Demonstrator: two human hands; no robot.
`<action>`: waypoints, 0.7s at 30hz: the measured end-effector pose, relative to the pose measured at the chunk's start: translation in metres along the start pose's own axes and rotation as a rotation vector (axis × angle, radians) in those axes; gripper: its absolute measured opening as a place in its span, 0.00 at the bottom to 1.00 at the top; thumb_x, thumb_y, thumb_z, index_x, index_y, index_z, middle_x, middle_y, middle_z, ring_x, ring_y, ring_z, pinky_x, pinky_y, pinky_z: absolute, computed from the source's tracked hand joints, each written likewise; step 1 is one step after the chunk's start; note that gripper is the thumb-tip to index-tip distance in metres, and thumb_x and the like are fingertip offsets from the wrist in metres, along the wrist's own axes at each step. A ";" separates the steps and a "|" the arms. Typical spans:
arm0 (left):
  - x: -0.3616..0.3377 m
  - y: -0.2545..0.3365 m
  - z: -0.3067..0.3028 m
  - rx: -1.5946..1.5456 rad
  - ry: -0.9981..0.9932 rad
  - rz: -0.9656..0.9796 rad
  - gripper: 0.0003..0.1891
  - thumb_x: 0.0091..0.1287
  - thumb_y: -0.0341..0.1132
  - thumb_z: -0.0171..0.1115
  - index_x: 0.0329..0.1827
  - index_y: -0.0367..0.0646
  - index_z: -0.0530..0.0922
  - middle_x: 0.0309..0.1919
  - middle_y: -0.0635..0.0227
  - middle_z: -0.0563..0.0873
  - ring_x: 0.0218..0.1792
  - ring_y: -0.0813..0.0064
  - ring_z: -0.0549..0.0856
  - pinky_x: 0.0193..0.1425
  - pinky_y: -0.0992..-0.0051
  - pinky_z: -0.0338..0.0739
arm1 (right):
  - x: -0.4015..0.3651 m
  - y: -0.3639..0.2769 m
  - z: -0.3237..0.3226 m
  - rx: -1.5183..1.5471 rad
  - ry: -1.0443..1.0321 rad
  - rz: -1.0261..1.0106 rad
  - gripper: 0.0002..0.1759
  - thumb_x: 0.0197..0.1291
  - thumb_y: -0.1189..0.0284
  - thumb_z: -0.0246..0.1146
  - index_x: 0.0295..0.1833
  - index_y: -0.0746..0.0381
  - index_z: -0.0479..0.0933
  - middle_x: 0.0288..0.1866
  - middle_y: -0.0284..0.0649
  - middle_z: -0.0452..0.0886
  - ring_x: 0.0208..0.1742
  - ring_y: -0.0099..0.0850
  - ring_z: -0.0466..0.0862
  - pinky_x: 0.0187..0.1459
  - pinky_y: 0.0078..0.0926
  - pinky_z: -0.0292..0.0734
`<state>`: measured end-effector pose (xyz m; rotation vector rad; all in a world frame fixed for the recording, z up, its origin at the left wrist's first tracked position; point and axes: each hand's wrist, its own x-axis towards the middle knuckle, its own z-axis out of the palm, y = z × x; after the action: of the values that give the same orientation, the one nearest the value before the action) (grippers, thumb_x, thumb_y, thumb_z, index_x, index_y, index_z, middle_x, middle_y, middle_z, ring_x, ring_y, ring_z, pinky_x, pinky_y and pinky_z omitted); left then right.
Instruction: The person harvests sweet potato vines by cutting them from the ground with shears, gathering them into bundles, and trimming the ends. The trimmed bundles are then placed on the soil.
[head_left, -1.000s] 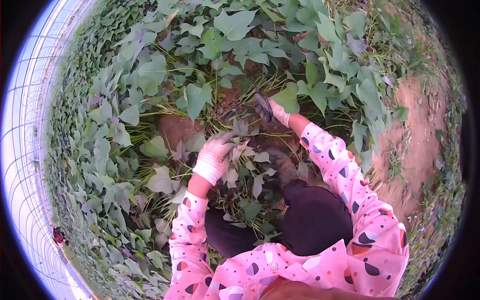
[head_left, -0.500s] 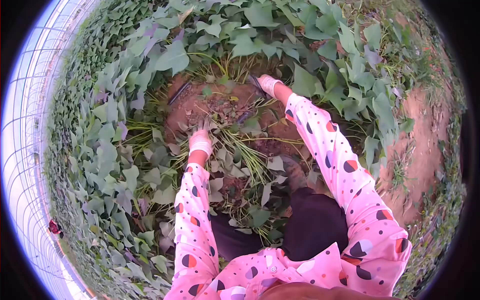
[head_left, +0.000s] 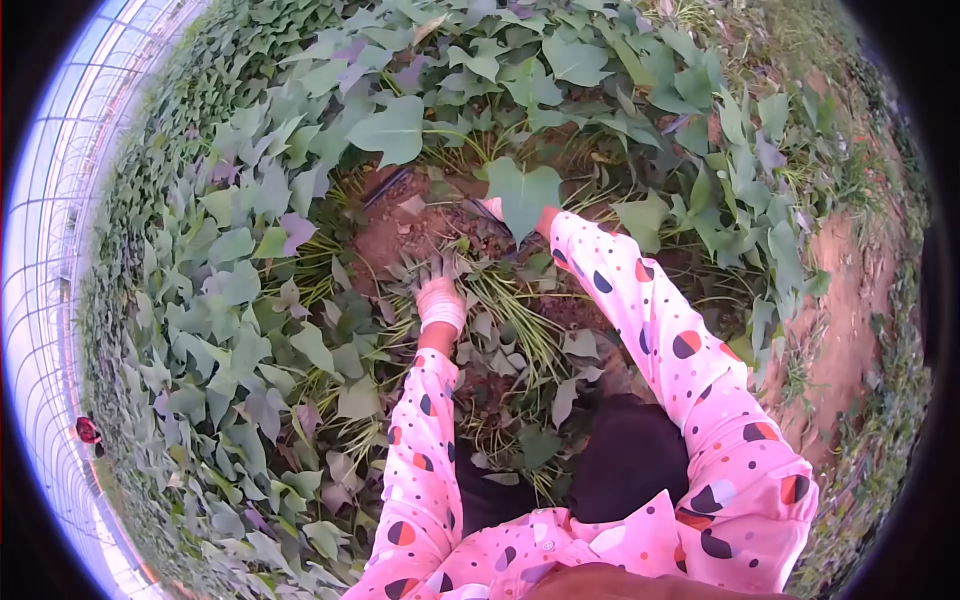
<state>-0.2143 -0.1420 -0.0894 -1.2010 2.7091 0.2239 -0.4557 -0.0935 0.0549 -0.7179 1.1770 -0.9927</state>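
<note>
My left hand (head_left: 440, 295), in a pale glove with grey fingertips, lies on a heap of cut green stems (head_left: 515, 315), its fingers spread and pointing forward. Beyond it is a patch of reddish-brown soil (head_left: 385, 240). My right hand (head_left: 493, 208) is at the far side of this soil, mostly covered by a broad green leaf (head_left: 525, 195); its fingers are hidden. Beside it a dark strip (head_left: 480, 212) shows at the soil. Another dark strip (head_left: 387, 186) lies at the soil's far left edge.
Dense leafy vines (head_left: 230, 270) surround the soil on the left and far side. A bare earth path (head_left: 835, 330) runs along the right. White metal framing (head_left: 50, 250) curves along the far left, with a small red object (head_left: 88, 431) near it. My dark-clad knees are below.
My left hand has shifted right and nearer, onto the stems. My right hand has moved slightly left and is now largely behind a leaf. The view has also shifted a little.
</note>
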 end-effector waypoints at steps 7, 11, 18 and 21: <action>0.002 -0.004 0.004 -0.029 -0.047 -0.016 0.46 0.53 0.34 0.67 0.77 0.56 0.54 0.75 0.65 0.58 0.71 0.57 0.64 0.75 0.55 0.54 | 0.179 0.122 -0.040 -1.064 0.325 0.151 0.23 0.61 0.56 0.60 0.54 0.60 0.78 0.41 0.42 0.85 0.40 0.36 0.85 0.38 0.31 0.78; 0.000 -0.007 0.004 -0.076 -0.009 0.011 0.43 0.53 0.35 0.65 0.76 0.55 0.58 0.75 0.65 0.59 0.71 0.57 0.65 0.76 0.56 0.53 | 0.204 0.142 -0.052 -1.140 0.344 0.155 0.20 0.62 0.62 0.59 0.56 0.60 0.77 0.47 0.45 0.85 0.47 0.38 0.86 0.44 0.32 0.80; 0.000 -0.010 0.006 -0.072 0.010 0.033 0.43 0.52 0.37 0.66 0.75 0.56 0.59 0.75 0.65 0.60 0.71 0.59 0.65 0.75 0.56 0.53 | 0.134 0.124 -0.028 -1.460 0.528 -0.095 0.14 0.61 0.68 0.55 0.39 0.64 0.84 0.42 0.51 0.85 0.44 0.46 0.86 0.46 0.38 0.80; -0.004 -0.012 0.012 -0.102 0.048 0.047 0.43 0.51 0.37 0.67 0.74 0.56 0.61 0.74 0.64 0.60 0.71 0.56 0.64 0.75 0.56 0.54 | 0.094 0.089 -0.014 -1.157 0.873 0.014 0.14 0.60 0.67 0.56 0.42 0.64 0.81 0.39 0.50 0.85 0.42 0.47 0.85 0.45 0.42 0.79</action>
<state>-0.2010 -0.1447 -0.1009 -1.1840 2.8012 0.3476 -0.4399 -0.1415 -0.0654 -1.1929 2.5905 -0.5131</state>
